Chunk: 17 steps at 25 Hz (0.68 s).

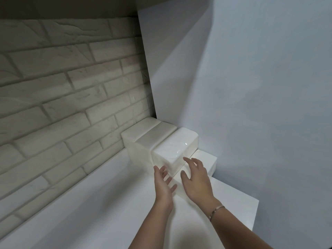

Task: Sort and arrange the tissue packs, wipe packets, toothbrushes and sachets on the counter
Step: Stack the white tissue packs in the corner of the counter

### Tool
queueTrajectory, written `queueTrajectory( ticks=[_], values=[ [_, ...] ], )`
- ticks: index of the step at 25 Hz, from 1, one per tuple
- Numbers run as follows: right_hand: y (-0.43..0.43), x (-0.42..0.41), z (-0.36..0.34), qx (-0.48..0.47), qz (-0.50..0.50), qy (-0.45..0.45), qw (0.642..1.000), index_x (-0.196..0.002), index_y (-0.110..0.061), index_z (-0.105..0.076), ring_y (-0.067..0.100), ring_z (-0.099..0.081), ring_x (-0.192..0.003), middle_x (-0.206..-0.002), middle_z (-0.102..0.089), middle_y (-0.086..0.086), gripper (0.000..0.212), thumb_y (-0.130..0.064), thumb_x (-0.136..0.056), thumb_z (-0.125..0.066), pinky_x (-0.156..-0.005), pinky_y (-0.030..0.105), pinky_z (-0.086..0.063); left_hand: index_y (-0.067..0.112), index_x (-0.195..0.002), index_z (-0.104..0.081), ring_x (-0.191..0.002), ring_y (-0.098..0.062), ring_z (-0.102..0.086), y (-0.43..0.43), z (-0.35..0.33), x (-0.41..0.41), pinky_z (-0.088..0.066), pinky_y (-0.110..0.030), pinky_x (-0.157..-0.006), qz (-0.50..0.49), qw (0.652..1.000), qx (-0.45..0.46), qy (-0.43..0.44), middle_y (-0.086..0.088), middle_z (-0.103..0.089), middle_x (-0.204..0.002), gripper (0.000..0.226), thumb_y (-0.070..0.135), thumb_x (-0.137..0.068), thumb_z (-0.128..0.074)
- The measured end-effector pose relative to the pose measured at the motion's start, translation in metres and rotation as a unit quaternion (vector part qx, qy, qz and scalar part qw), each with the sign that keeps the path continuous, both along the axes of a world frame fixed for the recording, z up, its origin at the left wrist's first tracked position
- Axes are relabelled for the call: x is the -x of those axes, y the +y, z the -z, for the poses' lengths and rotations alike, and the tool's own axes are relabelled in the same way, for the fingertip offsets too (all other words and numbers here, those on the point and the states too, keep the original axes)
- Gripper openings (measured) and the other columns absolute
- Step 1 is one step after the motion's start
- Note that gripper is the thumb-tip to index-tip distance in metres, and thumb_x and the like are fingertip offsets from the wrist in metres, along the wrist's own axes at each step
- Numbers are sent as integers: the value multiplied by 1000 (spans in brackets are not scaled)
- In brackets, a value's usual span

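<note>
Several white tissue packs are stacked in the far right corner of the white counter [93, 209]. Two packs [143, 132] lie side by side against the brick wall. A glossy pack [176, 144] sits in front of them, and a lower pack [204, 159] lies to its right. My left hand [162, 186] is open with straight fingers, just left of the glossy pack's front end. My right hand [195, 178] is open with spread fingers, hovering at that pack's right front corner. Neither hand holds anything. No wipe packets, toothbrushes or sachets are in view.
A pale brick wall [62, 87] runs along the counter's back. A plain white side wall [251, 87] bounds the corner on the right. The counter's front right edge [255, 212] ends near my right forearm, which wears a thin bracelet [215, 211].
</note>
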State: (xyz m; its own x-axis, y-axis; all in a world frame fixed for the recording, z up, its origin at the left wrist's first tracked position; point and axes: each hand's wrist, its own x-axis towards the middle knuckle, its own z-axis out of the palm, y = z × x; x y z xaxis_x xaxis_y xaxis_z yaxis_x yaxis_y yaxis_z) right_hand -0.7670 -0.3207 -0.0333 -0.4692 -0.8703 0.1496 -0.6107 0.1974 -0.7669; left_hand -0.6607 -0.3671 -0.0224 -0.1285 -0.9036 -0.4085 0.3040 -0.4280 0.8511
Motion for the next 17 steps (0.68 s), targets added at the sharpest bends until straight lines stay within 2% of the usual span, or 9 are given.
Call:
queueTrajectory(
  ticks=[3, 6, 9, 11, 14, 17],
  values=[
    [20, -7, 8, 21, 7, -21, 1000, -148, -33, -45, 18, -42, -134, -149, -43, -6, 50, -27, -99, -55, -105, 33, -41, 25, -138, -57, -127, -25, -56, 5, 1, -16, -46, -47, -107, 28, 999, 11, -12, 4, -58, -137, 55, 59, -104, -31],
    [41, -21, 11, 37, 3, -31, 999, -146, -31, -47, 12, -41, -133, -143, -47, -12, 48, -25, -99, -57, -100, 23, -33, 22, -131, -63, -122, -28, -61, 25, 10, -42, -47, -51, -107, 38, 997, 19, -59, 2, -64, -131, 46, 52, -101, -48],
    [58, -42, 12, 53, 4, -41, 998, -144, -31, -49, 8, -39, -126, -136, -46, -18, 47, -22, -99, -59, -99, 21, -30, 16, -103, -74, -102, -36, -70, 61, 26, -73, -54, -47, -86, 25, 993, 22, -114, -7, -77, -106, 32, 42, -88, -65],
    [70, -63, 13, 53, -11, -52, 997, -141, -32, -50, 8, -40, -125, -134, -46, -21, 47, -20, -97, -60, -99, 21, -30, 11, -96, -74, -88, -38, -70, 86, 34, -97, -50, -41, -73, 1, 992, 18, -129, -12, -77, -97, 18, 26, -95, -64],
    [86, -90, 19, 33, -34, -88, 995, -140, -32, -50, 7, -42, -126, -137, -48, -16, 47, -19, -96, -61, -100, 22, -32, 1, -93, -72, -68, -27, -60, 118, 37, -136, -42, -29, -58, -14, 992, 13, -123, -14, -71, -80, 17, 6, -99, -57],
    [73, -90, 2, 27, 16, -215, 976, -148, -22, -45, 14, -47, -129, -139, -48, -6, 56, -18, -96, -65, -105, 30, -38, -5, -91, -71, -57, -19, -57, 147, 33, -187, -40, -18, -47, -13, 991, 17, -130, -7, -70, -68, 19, -1, -100, -55]
  ],
)
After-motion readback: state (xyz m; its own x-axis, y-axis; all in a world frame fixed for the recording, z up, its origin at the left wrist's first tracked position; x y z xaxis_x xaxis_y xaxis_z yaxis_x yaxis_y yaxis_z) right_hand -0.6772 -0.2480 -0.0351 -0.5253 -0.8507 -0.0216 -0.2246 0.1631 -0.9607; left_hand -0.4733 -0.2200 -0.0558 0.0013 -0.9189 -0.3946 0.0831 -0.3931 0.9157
